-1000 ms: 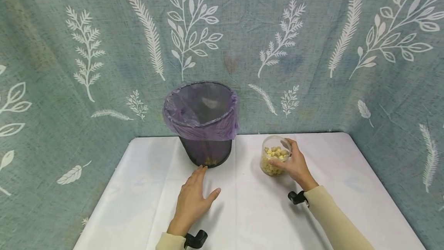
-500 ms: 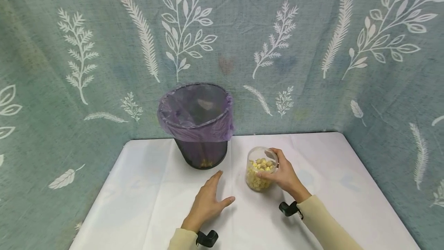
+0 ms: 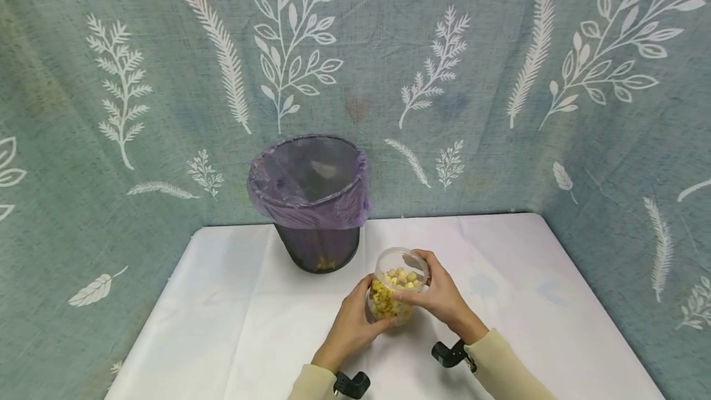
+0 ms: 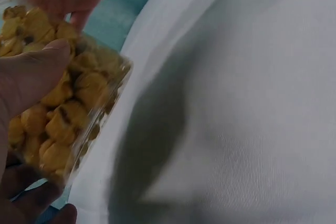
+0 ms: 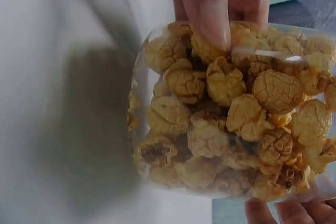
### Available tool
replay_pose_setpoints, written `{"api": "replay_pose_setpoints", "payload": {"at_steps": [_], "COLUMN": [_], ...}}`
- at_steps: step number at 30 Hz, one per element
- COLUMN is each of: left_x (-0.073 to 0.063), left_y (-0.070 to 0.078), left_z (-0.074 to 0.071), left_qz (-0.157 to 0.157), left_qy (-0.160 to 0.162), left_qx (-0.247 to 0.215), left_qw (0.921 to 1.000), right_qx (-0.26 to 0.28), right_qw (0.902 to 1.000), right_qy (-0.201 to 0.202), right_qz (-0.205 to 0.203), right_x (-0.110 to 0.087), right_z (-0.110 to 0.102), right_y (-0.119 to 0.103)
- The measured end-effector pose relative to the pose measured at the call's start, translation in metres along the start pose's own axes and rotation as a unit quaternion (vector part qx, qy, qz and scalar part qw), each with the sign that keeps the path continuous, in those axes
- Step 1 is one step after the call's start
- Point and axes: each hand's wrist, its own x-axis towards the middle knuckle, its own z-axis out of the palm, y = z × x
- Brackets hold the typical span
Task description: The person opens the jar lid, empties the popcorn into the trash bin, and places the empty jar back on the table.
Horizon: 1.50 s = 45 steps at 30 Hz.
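Standing at the far side of the worktop (image 3: 222, 326), left of centre, is a dark bin (image 3: 319, 245) with a purple liner (image 3: 333, 212) folded over its rim. Nearer, to its right, my left hand (image 3: 351, 325) curls low round the left side of a clear jar (image 3: 387, 287), thumb on the near wall. That jar sits between both my palms, partly filled with yellow popcorn (image 3: 402, 277), and I see no lid on it. Its base looks lifted off the worktop; how far it tilts I can't tell. On the right, my right hand (image 3: 443, 298) grips it higher, thumb just below the rim, fingers round the far side. I reckon the smooth wall could slide if either grip slackened, a sharp tip would spill popcorn through the uncovered mouth, and squeezing hard might buckle the plastic.
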Motion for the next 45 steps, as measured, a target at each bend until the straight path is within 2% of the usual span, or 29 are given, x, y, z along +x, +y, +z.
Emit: {"api": "replay_pose_setpoints", "payload": {"at_steps": [4, 11, 17, 20, 27, 35, 40, 45], "left_x": [0.001, 0.004, 0.003, 0.003, 0.005, 0.005, 0.002, 0.000], "left_y": [0.002, 0.006, 0.012, 0.015, 0.021, 0.030, 0.033, 0.035], "left_z": [0.006, 0.015, 0.013, 0.011, 0.003, -0.008, -0.017, -0.029], "left_qz": [0.024, 0.056, 0.045, 0.044, 0.055, 0.067, 0.080, 0.075], "left_qy": [0.026, 0.088, 0.122, 0.128, 0.118, 0.105, 0.075, 0.009], "left_qx": [-0.035, -0.051, -0.036, -0.029, -0.023, -0.024, -0.042, -0.087], "left_qw": [0.9988, 0.9932, 0.9908, 0.9904, 0.9913, 0.9919, 0.9931, 0.9933], "right_qx": [0.016, 0.035, 0.043, 0.042, 0.050, 0.059, 0.064, 0.086], "right_qw": [0.9998, 0.9993, 0.9991, 0.9991, 0.9981, 0.9963, 0.9920, 0.9810], "right_qy": [0.007, 0.011, 0.001, -0.003, 0.005, -0.010, -0.054, -0.128], "right_qz": [-0.003, -0.005, -0.004, -0.011, -0.037, -0.062, -0.095, -0.118], "right_x": [-0.003, -0.006, -0.008, -0.009, -0.011, -0.011, -0.010, -0.009], "right_z": [0.006, 0.011, 0.013, 0.013, 0.010, 0.006, -0.001, -0.011], "right_y": [-0.003, -0.008, -0.013, -0.016, -0.021, -0.027, -0.029, -0.031]}}
